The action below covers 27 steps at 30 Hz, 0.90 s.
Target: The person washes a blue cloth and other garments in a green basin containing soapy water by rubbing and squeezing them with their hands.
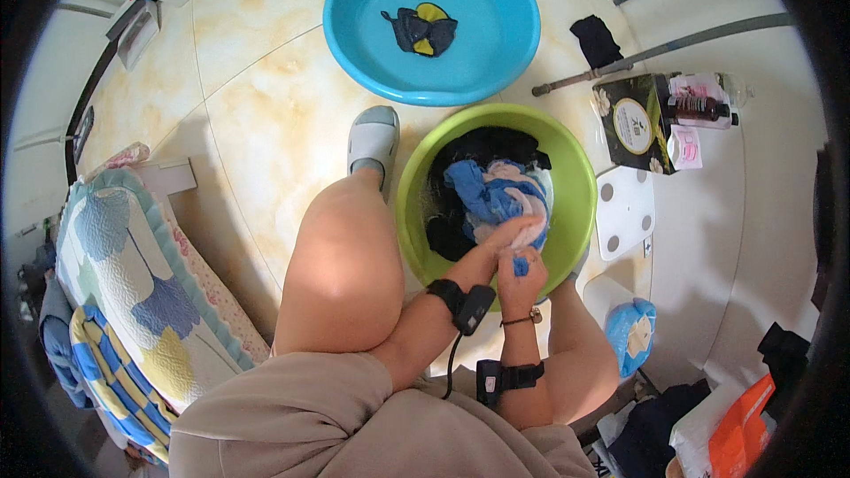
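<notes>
Both my hands are over a green basin [580, 186] between my legs. A wet blue and pale pink garment [487, 195] is bunched up in it, on top of dark clothes [505, 143] in the water. My left hand [518, 232] is closed on the pale part of the garment, its fingertips partly hidden in the folds. Just below it, my right hand [521, 281] makes a fist, and a bit of blue cloth pokes out of it. The two hands touch or nearly touch. What kind of garment it is, I cannot tell.
Beyond stands a blue basin [341, 35] holding water and a black and yellow cloth [425, 31]. To the right are a dark box [633, 124], a brown bottle [699, 109], a white scale [625, 212] and a lined bin [630, 336]. A padded quilted cover [133, 257] is at the left.
</notes>
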Each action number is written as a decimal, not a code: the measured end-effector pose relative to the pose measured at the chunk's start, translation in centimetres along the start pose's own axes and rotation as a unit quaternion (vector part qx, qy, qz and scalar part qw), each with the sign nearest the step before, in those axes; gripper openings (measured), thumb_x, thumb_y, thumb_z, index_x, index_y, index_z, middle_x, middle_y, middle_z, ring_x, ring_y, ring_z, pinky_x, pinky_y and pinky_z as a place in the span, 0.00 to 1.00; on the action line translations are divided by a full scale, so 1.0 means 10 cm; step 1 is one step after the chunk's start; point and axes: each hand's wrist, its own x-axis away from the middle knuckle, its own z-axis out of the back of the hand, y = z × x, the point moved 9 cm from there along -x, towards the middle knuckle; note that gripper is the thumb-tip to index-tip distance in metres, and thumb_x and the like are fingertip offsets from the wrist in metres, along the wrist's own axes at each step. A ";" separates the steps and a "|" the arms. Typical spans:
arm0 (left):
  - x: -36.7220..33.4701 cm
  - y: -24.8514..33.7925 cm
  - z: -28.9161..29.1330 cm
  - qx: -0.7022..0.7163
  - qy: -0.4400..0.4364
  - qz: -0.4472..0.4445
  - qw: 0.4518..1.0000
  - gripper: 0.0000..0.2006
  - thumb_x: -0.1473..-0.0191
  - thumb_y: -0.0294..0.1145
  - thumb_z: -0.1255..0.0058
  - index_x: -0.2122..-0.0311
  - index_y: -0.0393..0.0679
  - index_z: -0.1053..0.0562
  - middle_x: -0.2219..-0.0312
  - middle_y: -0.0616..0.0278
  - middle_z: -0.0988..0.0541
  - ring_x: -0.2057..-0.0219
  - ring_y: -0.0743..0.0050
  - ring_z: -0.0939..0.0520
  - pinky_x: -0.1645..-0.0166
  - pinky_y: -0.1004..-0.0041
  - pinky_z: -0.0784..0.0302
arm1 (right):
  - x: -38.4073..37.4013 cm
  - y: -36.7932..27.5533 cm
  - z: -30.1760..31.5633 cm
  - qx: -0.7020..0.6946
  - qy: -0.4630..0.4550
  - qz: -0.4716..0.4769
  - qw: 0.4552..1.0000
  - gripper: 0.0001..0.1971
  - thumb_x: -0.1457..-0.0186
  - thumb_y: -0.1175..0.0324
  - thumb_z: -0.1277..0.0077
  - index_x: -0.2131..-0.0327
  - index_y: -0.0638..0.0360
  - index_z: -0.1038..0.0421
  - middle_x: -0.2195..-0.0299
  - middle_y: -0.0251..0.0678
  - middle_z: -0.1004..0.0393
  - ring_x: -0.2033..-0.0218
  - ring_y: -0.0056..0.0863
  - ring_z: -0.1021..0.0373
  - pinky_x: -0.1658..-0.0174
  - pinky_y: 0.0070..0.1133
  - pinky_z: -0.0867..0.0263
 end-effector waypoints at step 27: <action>0.19 -0.09 0.12 -0.120 0.171 0.023 0.978 0.19 0.51 0.40 0.52 0.57 0.39 0.31 0.61 0.59 0.27 0.63 0.68 0.26 0.60 0.70 0.29 | -0.04 1.55 0.02 -0.092 0.138 -0.342 0.925 0.20 0.49 0.57 0.53 0.68 0.71 0.30 0.72 0.48 0.27 0.72 0.36 0.31 0.66 0.29 0.37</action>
